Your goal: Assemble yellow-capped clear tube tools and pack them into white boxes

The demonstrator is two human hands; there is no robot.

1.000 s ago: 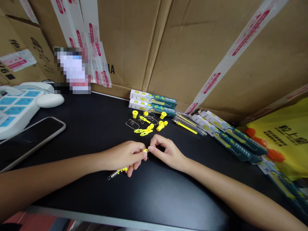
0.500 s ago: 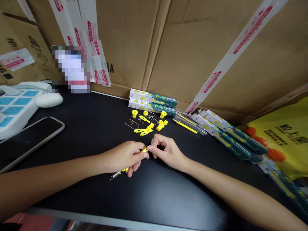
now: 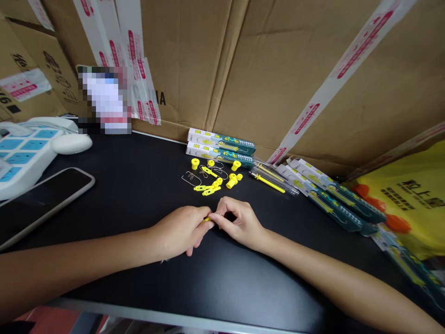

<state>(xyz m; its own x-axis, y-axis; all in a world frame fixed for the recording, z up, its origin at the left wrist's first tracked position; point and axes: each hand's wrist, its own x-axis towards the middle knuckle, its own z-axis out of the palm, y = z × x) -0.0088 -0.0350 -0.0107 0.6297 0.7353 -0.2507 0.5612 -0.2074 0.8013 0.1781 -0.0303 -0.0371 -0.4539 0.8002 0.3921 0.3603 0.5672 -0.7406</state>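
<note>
Tabletop [image 3: 250,294]: smooth and black, a soft sheen at 5 o'clock from the hands, pale metallic front edge at 6.
Metal tip [image 3: 164,261]: thin, shiny, showing under the left wrist at 8 o'clock.
Left hand [image 3: 182,232]: arm in from 8 o'clock, back of the hand up, thumb and forefinger pinching a small yellow piece, other fingers curled beneath.
Right hand [image 3: 239,223]: arm in from 4 o'clock, thumb and bent forefinger pressed together at the piece's end; what lies between them is too small to tell.
Yellow piece [image 3: 207,220]: between the two hands' fingertips, mostly covered.
Phone [image 3: 52,199]: flat, dark glass, pale rounded rim, at 10 o'clock.
Loose parts: at 12 o'clock, yellow flanged caps [image 3: 195,164], slotted tabs [image 3: 211,190], a bent wire [image 3: 187,182].
Clear packaging [image 3: 291,189]: transparent, yellow rods inside, at 1 o'clock.
Bag [image 3: 417,208]: crinkled, yellow, at 2 o'clock.
Slim cartons [image 3: 219,154]: printed white and teal, at 12 o'clock.
Cardboard [image 3: 278,69]: brown, creased, taped, farthest at 12.
</note>
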